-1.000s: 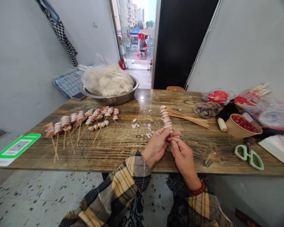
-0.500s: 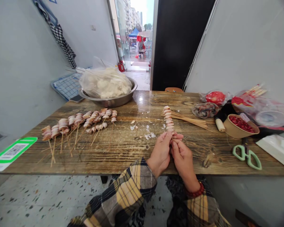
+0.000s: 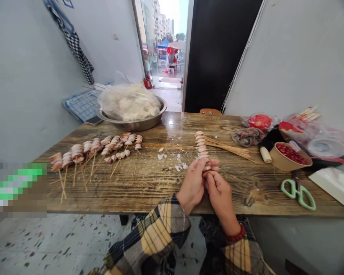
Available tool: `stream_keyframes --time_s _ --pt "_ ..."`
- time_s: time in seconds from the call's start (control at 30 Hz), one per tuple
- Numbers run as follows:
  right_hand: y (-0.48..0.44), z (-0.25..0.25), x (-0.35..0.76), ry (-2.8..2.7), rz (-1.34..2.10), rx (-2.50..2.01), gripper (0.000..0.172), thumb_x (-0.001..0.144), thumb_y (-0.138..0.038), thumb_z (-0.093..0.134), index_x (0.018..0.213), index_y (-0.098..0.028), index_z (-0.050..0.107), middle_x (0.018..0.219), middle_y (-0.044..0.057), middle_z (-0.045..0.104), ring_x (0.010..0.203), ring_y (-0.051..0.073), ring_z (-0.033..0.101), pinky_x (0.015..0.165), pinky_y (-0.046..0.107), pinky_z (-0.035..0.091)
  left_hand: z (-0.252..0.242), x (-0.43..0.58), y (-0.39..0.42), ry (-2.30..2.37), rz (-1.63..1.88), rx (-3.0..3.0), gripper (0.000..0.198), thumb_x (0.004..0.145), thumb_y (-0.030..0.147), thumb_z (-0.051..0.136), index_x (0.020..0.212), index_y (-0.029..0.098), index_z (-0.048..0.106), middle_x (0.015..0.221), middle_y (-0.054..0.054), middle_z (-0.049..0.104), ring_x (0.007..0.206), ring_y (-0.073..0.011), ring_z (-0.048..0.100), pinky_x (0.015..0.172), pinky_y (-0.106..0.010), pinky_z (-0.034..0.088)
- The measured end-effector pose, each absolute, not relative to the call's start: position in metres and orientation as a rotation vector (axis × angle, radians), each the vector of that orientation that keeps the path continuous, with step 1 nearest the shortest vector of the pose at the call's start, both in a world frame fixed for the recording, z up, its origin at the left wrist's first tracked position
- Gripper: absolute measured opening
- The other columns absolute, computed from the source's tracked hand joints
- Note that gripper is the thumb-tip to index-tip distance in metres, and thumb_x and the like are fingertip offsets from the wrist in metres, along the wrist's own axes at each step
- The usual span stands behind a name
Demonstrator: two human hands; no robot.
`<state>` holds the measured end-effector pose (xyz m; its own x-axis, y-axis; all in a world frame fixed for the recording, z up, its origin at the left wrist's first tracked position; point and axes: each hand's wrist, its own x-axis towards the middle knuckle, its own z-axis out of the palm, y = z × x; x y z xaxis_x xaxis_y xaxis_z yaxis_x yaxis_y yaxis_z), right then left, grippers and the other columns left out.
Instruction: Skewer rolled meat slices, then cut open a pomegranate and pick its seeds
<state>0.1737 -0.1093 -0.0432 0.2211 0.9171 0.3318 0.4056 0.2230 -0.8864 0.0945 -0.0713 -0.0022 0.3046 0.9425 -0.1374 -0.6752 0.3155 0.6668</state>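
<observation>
Okay | left hand (image 3: 192, 182) gripping skewer (image 3: 200, 145) | right hand (image 3: 220, 193) fingertips together at its lower end, exact hold unclear | skewer over table (image 3: 157, 191), far end near sticks (image 3: 232, 148) | scraps (image 3: 181, 167) just left, loaded skewers (image 3: 77, 152) beyond

The person's two hands met almost fingertip to fingertip in front of the body, and whether they touched could not be told. The left hand (image 3: 192, 186) was turned with its back outward, its thumb (image 3: 201, 163) pointing forward and bent into a pinch; its fingertips (image 3: 215, 163) reached rightward beyond the thumb. The right hand (image 3: 220, 193) was more tightly curled, thumb laid against the bent index finger, also pinching. The left forearm slanted up and rightward, its plaid sleeve (image 3: 160, 227) covering it to the wrist. The right forearm leaned up and leftward, its wrist bare above a red beaded bracelet (image 3: 237, 234), with the right sleeve (image 3: 240, 254) ending just behind.
</observation>
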Motion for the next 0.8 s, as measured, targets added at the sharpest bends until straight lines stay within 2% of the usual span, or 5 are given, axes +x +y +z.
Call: stream_keyframes --time_s 0.2,0.47,0.63,0.8 --pt "-0.11 -0.045 0.169 -1.422 0.557 -1.356 0.028 0.094 -0.033 0.041 0.088 -0.018 0.063 0.081 0.003 0.068 0.073 0.015 0.062 0.067 0.024 0.045 -0.002 0.089 -0.064 0.568 1.137 0.53 0.025 0.075 0.034 0.07 0.086 0.012 0.062 0.085 -0.01 0.072 0.071 -0.0141 0.066 0.07 -0.024 0.048" --pt "-0.106 -0.048 0.165 -1.363 0.464 -1.326 0.028 0.093 -0.033 0.042 0.093 -0.018 0.066 0.09 0.007 0.072 0.081 0.018 0.066 0.072 0.027 0.049 -0.001 0.097 -0.073 0.635 1.19 0.572 0.016 0.076 0.029 0.064 0.078 0.014 0.06 0.074 -0.005 0.07 0.069 -0.0128 0.064 0.067 -0.022 0.045" --pt "-0.108 -0.043 0.166 -1.379 0.493 -1.342 0.028 0.094 -0.032 0.041 0.094 -0.018 0.065 0.09 0.007 0.071 0.079 0.018 0.064 0.071 0.027 0.047 -0.002 0.094 -0.072 0.591 1.168 0.595 0.023 0.075 0.034 0.067 0.084 0.014 0.06 0.082 -0.007 0.071 0.07 -0.0127 0.064 0.07 -0.024 0.047" --pt "-0.111 -0.04 0.165 -1.479 0.534 -1.342 0.03 0.095 -0.032 0.039 0.092 -0.018 0.065 0.071 0.001 0.063 0.064 0.014 0.057 0.06 0.023 0.041 0.001 0.081 -0.056 0.618 1.168 0.577 0.032 0.075 0.04 0.069 0.092 0.015 0.06 0.088 -0.008 0.07 0.066 -0.0123 0.063 0.053 -0.02 0.042"
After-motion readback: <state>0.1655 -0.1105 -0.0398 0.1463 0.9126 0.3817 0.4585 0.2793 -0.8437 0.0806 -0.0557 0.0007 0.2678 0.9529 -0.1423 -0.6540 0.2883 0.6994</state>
